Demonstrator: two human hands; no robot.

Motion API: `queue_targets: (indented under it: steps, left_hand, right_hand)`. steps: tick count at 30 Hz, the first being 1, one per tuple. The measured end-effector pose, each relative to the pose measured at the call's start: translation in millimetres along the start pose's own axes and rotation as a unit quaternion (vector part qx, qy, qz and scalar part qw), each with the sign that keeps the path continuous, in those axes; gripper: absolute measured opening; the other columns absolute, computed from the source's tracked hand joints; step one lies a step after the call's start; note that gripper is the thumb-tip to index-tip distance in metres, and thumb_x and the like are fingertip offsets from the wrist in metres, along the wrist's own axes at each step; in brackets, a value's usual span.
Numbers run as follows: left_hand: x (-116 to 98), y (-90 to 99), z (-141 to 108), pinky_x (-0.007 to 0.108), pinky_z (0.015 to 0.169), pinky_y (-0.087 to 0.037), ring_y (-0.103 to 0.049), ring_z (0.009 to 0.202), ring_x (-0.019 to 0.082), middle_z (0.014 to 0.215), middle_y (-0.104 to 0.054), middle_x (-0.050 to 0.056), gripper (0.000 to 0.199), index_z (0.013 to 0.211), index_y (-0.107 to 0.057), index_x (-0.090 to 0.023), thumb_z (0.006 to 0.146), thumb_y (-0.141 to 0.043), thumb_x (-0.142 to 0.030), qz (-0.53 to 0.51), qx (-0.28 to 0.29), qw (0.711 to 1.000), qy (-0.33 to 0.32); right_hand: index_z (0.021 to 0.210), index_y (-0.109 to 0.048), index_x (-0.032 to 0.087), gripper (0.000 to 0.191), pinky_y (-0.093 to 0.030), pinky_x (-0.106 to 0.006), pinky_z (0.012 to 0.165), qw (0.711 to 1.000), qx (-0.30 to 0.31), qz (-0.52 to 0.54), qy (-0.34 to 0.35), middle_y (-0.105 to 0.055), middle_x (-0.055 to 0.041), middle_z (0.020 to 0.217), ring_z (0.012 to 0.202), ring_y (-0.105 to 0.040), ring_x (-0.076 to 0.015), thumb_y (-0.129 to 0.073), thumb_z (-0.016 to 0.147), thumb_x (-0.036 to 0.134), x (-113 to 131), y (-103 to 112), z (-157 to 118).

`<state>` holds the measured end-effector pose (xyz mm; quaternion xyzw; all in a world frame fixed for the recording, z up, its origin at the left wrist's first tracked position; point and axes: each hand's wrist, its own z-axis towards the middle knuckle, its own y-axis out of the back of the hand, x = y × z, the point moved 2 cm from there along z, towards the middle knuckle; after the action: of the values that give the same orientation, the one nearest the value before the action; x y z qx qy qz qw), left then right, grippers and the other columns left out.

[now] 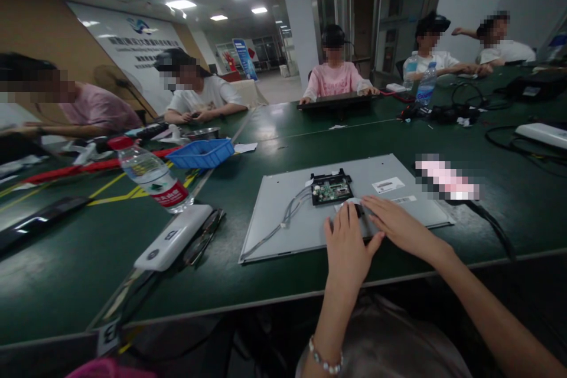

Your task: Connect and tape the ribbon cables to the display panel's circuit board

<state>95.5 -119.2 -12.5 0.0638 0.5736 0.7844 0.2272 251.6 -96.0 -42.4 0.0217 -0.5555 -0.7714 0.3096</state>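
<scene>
A thin grey display panel (270,212) lies flat on the green table in front of me. A green circuit board (333,190) in a black frame sits on its back, with grey cables (290,209) running from it to the panel's left corner. My left hand (348,242) lies over the near part of the panel, fingers stretched forward and thumb out to the right. My right hand (396,221) reaches in from the right, fingers extended beside the left fingertips. Between them show a pale strip and a small black part (358,210), mostly hidden by the fingers.
On the left are a tilted water bottle (153,180), a white power strip (175,237), glasses (204,236) and a blue tray (201,153). A blurred-out object (447,177) with a black cable lies right of the panel. Several people sit around the table.
</scene>
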Motion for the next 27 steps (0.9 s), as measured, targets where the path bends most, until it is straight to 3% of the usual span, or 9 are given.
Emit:
queue_targets:
  steps: [11,27]
  left_hand:
    - [2.1,2.0,1.4,0.048,0.109,-0.034,-0.035,0.136,0.029,0.142,-0.048,0.012,0.053,0.138,-0.044,-0.013,0.095,-0.040,-0.043,0.017,-0.023,0.999,0.025]
    - [8.2,2.2,-1.8,0.046,0.110,-0.034,-0.040,0.133,0.029,0.141,-0.047,0.017,0.053,0.136,-0.043,-0.006,0.093,-0.045,-0.037,-0.019,-0.018,1.000,0.015]
  right_hand:
    - [0.141,-0.044,0.018,0.048,-0.034,-0.049,0.111,0.997,0.014,-0.012,-0.074,-0.043,-0.0098,0.147,0.136,-0.037,-0.0253,-0.034,0.096,0.032,2.3,-0.6,-4.8]
    - [0.140,-0.046,0.019,0.047,-0.034,-0.048,0.110,0.997,-0.002,-0.012,-0.079,-0.046,-0.0098,0.145,0.135,-0.039,-0.0249,-0.035,0.096,0.033,4.6,2.0,-7.1]
